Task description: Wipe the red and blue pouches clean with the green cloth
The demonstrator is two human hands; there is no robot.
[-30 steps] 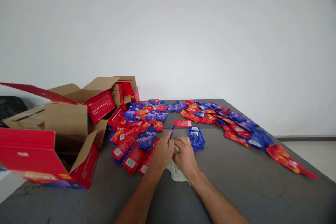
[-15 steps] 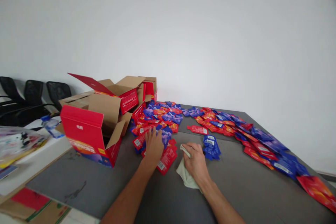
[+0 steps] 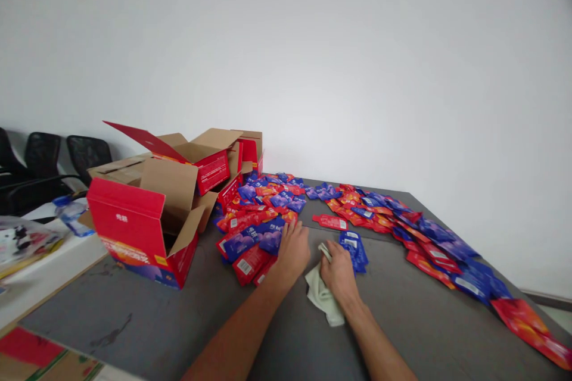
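A: A plain white wall [image 3: 335, 71] rises behind the flat, dark-grey surface [image 3: 402, 327]. Where are the hands?

B: The right hand [image 3: 338, 268] is curled closed around a bunched, pale-green fabric cloth [image 3: 329, 305], its loose end spilling towards the wearer. The left hand [image 3: 294, 250] lies to its left, fingers bent over the edge of the heap; I can't tell whether they grip anything.

A: What's around them?

B: Just left of the left hand, glossy blue flat pouches [image 3: 271, 241] overlap shiny red barcoded pouches [image 3: 248, 265]. Just right of the right hand, slightly beyond, is a small blue barcoded stack [image 3: 354, 247]; farther beyond lies a lone narrow-necked red pouch [image 3: 329, 222].

A: How would you handle this well?

B: I'd pinch one pouch by its edge; overlapping slick film probably slides in clumps. I'd gather the cloth's loose end into the palm, lest it drag the stack, and press lightly.
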